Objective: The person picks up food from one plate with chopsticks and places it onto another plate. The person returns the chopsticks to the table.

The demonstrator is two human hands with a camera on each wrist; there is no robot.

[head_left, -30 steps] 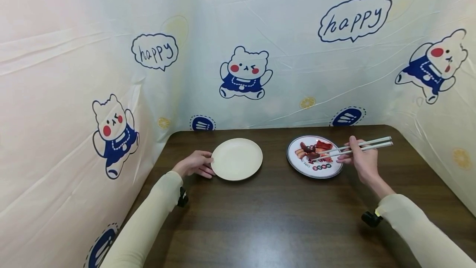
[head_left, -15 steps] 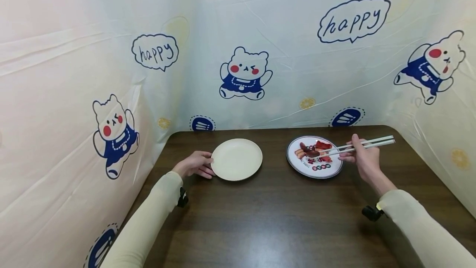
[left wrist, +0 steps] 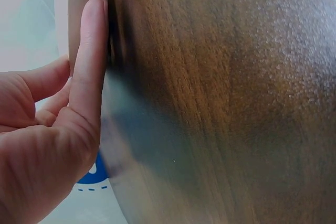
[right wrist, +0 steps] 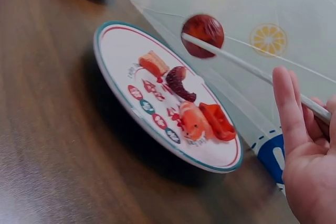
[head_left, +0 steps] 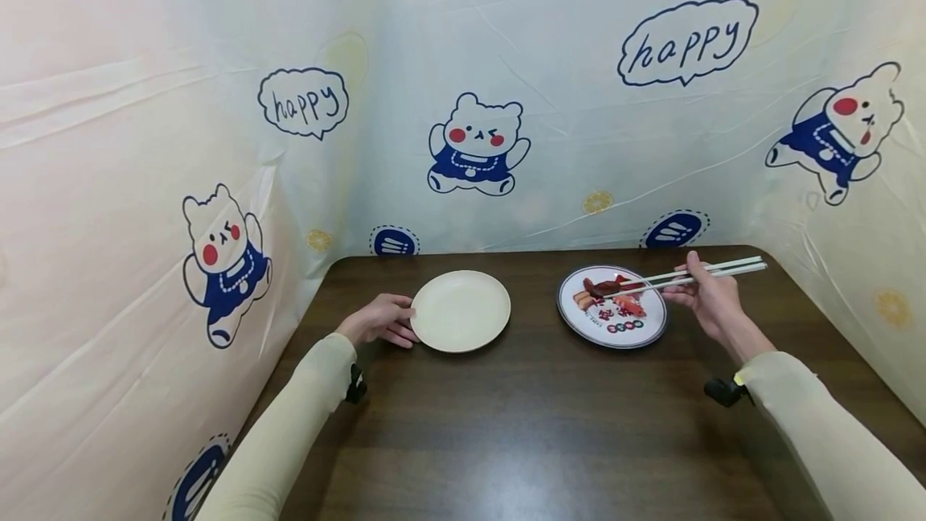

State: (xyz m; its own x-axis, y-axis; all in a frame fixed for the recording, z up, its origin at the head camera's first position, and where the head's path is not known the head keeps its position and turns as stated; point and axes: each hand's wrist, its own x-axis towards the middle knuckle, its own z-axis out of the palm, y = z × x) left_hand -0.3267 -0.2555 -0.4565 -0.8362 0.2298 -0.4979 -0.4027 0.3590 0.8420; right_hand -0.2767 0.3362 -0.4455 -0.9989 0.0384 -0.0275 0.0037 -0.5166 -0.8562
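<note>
In the head view the left hand [head_left: 379,320] is at the left rim of an empty cream plate [head_left: 461,312]; in the left wrist view its digits [left wrist: 93,40] pinch the plate's edge [left wrist: 79,9]. The right hand [head_left: 712,304] holds two pale chopsticks [head_left: 712,270], which reach over a patterned plate [head_left: 615,336]. In the right wrist view a round dark-red piece [right wrist: 210,35] appears raised above the plate at the chopstick [right wrist: 241,62]. On that plate [right wrist: 123,61] lie a dark curved piece [right wrist: 179,83], a shrimp-like piece [right wrist: 193,121], a red piece [right wrist: 218,123] and an orange block [right wrist: 153,63].
Both plates stand toward the back of a brown wooden table [head_left: 506,424]. A pale cloth with bear drawings [head_left: 473,143] hangs behind and at both sides. Dark wrist devices are strapped to the left [head_left: 355,384] and right [head_left: 726,392] wrists.
The chopstick tips have moved slightly up in the head view, with a dark-red piece shifting alongside them. The right hand has moved slightly right and away. The left hand and cream plate stayed in place.
</note>
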